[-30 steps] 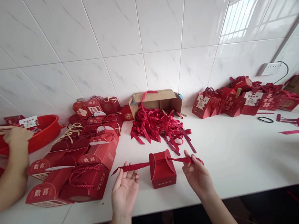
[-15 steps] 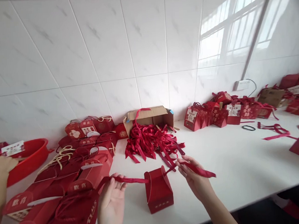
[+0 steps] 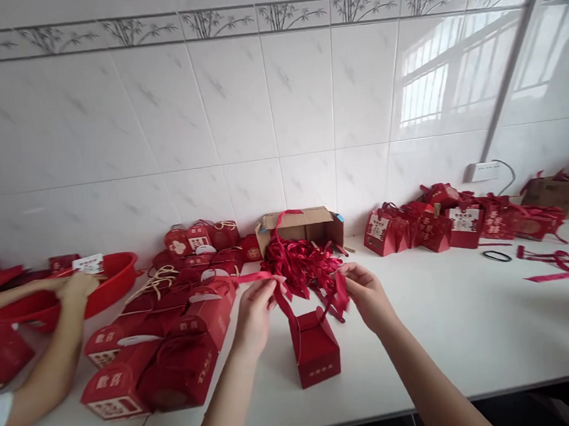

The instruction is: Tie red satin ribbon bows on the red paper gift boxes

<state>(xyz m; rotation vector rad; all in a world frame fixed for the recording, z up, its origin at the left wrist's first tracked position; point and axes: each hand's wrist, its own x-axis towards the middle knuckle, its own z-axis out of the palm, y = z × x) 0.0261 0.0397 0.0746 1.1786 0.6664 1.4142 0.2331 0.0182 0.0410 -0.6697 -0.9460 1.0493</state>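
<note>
A small red cardboard gift box with a gabled top (image 3: 316, 347) stands upright on the white tabletop (image 3: 451, 331), near its front edge and about mid-scene. A thin red satin ribbon (image 3: 282, 300) runs through the top of the box and rises to both sides. The left hand (image 3: 255, 312) has its grip pinched on the ribbon's left run, whose tail trails off leftward; the right hand (image 3: 366, 293) pinches the right run, which hangs in a short loop.

The box looks light and thin-walled, so it would likely slide or tip under a hard pull and crease if squeezed; the folded upper flaps seem the firmest place to steady it. The ribbon appears soft, limp and rather slick, best held close to the box between fingertips.

Farther back, a heap of loose red ribbons (image 3: 302, 264) spills from an open brown carton (image 3: 301, 222). To the left lie finished red boxes (image 3: 176, 339), where another person's hand (image 3: 76, 286) reaches into a red plastic basin (image 3: 117, 275).
</note>
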